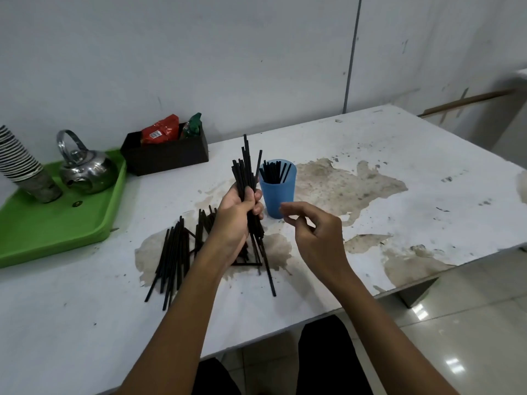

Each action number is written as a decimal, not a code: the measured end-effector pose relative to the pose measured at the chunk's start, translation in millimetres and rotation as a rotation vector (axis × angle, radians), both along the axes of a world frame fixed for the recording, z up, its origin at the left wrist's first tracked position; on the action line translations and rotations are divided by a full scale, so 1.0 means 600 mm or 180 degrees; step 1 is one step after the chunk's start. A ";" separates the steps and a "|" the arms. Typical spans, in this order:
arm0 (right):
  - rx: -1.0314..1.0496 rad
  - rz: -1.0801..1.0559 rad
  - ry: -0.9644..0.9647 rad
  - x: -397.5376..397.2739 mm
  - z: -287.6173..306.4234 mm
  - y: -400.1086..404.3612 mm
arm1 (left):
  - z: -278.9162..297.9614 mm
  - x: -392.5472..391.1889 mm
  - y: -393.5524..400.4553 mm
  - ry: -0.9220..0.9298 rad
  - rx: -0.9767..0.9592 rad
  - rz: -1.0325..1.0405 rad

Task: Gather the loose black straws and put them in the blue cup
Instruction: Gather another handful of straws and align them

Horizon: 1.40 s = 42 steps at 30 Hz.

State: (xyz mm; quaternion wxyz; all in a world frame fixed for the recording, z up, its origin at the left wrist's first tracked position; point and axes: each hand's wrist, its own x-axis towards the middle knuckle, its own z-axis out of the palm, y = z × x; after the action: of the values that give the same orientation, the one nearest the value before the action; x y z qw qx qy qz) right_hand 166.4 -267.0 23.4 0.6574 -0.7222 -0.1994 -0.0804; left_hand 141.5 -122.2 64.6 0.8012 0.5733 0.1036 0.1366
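I am gripping a bundle of black straws [245, 169] in my left hand [236, 215], my fingers [255, 196] wrapping tightly around its middle. The bundle is standing nearly upright, its tops fanning out above my fingers at uneven heights and its lower ends hanging below my palm, reaching down toward the tabletop [399, 155].

My right hand [316, 232] is hovering just to the right of the bundle, empty, its fingers [289, 212] loosely curling with the thumb and forefinger close together but pinching nothing.

The blue cup [278, 192] is standing upright just beyond my right fingertips and immediately right of the gripped bundle. Several straws are already leaning inside it, their ends poking just above the rim.

More loose straws [174, 258] are lying flat on the tabletop below and to the left of my left hand, roughly side by side, with a few crossing under my left wrist. One long straw [268, 269] is slanting down between my two forearms.
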 end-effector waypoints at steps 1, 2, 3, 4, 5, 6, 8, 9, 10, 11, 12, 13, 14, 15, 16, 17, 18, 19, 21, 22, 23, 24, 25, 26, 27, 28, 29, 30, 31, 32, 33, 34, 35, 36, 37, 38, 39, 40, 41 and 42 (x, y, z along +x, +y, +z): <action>0.0049 0.0022 0.0055 0.003 0.006 -0.004 | 0.000 0.003 -0.008 -0.0077 -0.0060 -0.0036; 0.0062 0.0060 0.0115 0.006 0.010 -0.010 | 0.002 0.006 -0.014 -0.0144 -0.0134 -0.0062; 0.0039 0.0110 0.0163 0.008 0.013 -0.015 | 0.003 0.010 -0.018 -0.0203 -0.0212 -0.0072; -0.0023 0.0169 0.0201 0.009 0.015 -0.020 | 0.004 0.014 -0.020 -0.0244 -0.0290 -0.0063; -0.0119 0.0235 0.0245 0.010 0.014 -0.025 | 0.006 0.017 -0.022 -0.0270 -0.0370 -0.0041; -0.0231 0.0318 0.0299 0.009 0.011 -0.028 | 0.008 0.020 -0.024 -0.0297 -0.0440 -0.0014; -0.0492 0.0521 0.0400 0.007 0.000 -0.029 | 0.012 0.025 -0.027 -0.0380 -0.0501 0.0028; -0.0607 0.0599 0.0445 0.006 -0.008 -0.029 | 0.014 0.027 -0.029 -0.0423 -0.0497 0.0035; -0.0697 0.0649 0.0489 0.006 -0.013 -0.027 | 0.015 0.029 -0.031 -0.0464 -0.0486 0.0031; -0.0776 0.0675 0.0489 0.006 -0.018 -0.025 | 0.016 0.032 -0.033 -0.0503 -0.0474 0.0016; -0.0869 0.0663 0.0428 0.006 -0.020 -0.023 | 0.016 0.034 -0.035 -0.0531 -0.0446 0.0000; -0.0972 0.0598 0.0315 0.007 -0.022 -0.021 | 0.016 0.036 -0.037 -0.0558 -0.0392 -0.0022; -0.1043 0.0493 0.0197 0.010 -0.023 -0.019 | 0.016 0.038 -0.040 -0.0588 -0.0314 -0.0047; -0.1068 0.0377 0.0115 0.012 -0.023 -0.018 | 0.015 0.039 -0.043 -0.0610 -0.0224 -0.0063; -0.1068 0.0283 0.0069 0.014 -0.024 -0.017 | 0.014 0.040 -0.045 -0.0622 -0.0129 -0.0070; -0.1071 0.0215 0.0034 0.017 -0.026 -0.017 | 0.011 0.040 -0.047 -0.0623 -0.0027 -0.0062; -0.1079 0.0165 0.0006 0.019 -0.029 -0.015 | 0.009 0.040 -0.047 -0.0621 0.0073 -0.0046; -0.1087 0.0122 0.0000 0.020 -0.032 -0.015 | 0.005 0.039 -0.050 -0.0608 0.0164 -0.0027; -0.1091 0.0091 0.0059 0.020 -0.038 -0.016 | -0.003 0.037 -0.055 -0.0591 0.0341 0.0010; -0.1107 0.0084 0.0090 0.019 -0.040 -0.016 | -0.007 0.035 -0.057 -0.0590 0.0424 0.0025; -0.1138 0.0072 0.0100 0.019 -0.041 -0.017 | -0.010 0.033 -0.060 -0.0592 0.0488 0.0044; -0.1177 0.0057 0.0081 0.018 -0.042 -0.018 | -0.013 0.032 -0.063 -0.0602 0.0548 0.0070; -0.1219 0.0044 0.0047 0.019 -0.042 -0.018 | -0.016 0.031 -0.066 -0.0624 0.0616 0.0096; -0.1255 0.0034 0.0010 0.020 -0.042 -0.018 | -0.018 0.030 -0.070 -0.0651 0.0698 0.0114; -0.1280 0.0023 -0.0018 0.022 -0.041 -0.020 | -0.020 0.029 -0.074 -0.0681 0.0782 0.0118; -0.1290 0.0018 -0.0039 0.022 -0.041 -0.021 | -0.020 0.028 -0.079 -0.0703 0.0851 0.0117; -0.1287 0.0016 -0.0054 0.022 -0.041 -0.022 | -0.019 0.028 -0.082 -0.0706 0.0901 0.0119; -0.1277 0.0011 -0.0078 0.021 -0.041 -0.023 | -0.019 0.028 -0.085 -0.0697 0.0937 0.0113; -0.1273 0.0003 -0.0105 0.021 -0.041 -0.023 | -0.019 0.029 -0.087 -0.0694 0.0961 0.0100; -0.1283 0.0003 -0.0127 0.021 -0.041 -0.023 | -0.020 0.030 -0.088 -0.0702 0.0977 0.0092; -0.1314 0.0022 -0.0127 0.022 -0.041 -0.024 | -0.021 0.030 -0.089 -0.0708 0.0980 0.0101; -0.1364 0.0055 -0.0123 0.023 -0.040 -0.025 | -0.023 0.030 -0.088 -0.0705 0.0966 0.0123; -0.1415 0.0093 -0.0125 0.024 -0.040 -0.026 | -0.025 0.029 -0.088 -0.0694 0.0938 0.0142; -0.1452 0.0134 -0.0128 0.026 -0.040 -0.027 | -0.028 0.029 -0.088 -0.0672 0.0916 0.0165; -0.1467 0.0171 -0.0126 0.028 -0.040 -0.029 | -0.030 0.029 -0.087 -0.0648 0.0906 0.0184; -0.1463 0.0196 -0.0122 0.029 -0.040 -0.030 | -0.033 0.028 -0.087 -0.0628 0.0903 0.0198; -0.1451 0.0206 -0.0114 0.030 -0.040 -0.031 | -0.035 0.028 -0.086 -0.0618 0.0906 0.0199; -0.1448 0.0214 -0.0113 0.030 -0.041 -0.032 | -0.036 0.027 -0.086 -0.0618 0.0917 0.0185; -0.1467 0.0233 -0.0130 0.031 -0.042 -0.032 | -0.037 0.026 -0.088 -0.0623 0.0933 0.0168; -0.1516 0.0269 -0.0165 0.031 -0.043 -0.034 | -0.037 0.025 -0.090 -0.0629 0.0945 0.0151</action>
State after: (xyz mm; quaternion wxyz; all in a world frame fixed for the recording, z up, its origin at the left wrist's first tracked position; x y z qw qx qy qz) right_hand 185.1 -287.2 -2.3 0.4660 -0.8456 -0.2595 -0.0220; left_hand 156.5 -175.9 42.5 0.7106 0.6665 0.0165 0.2250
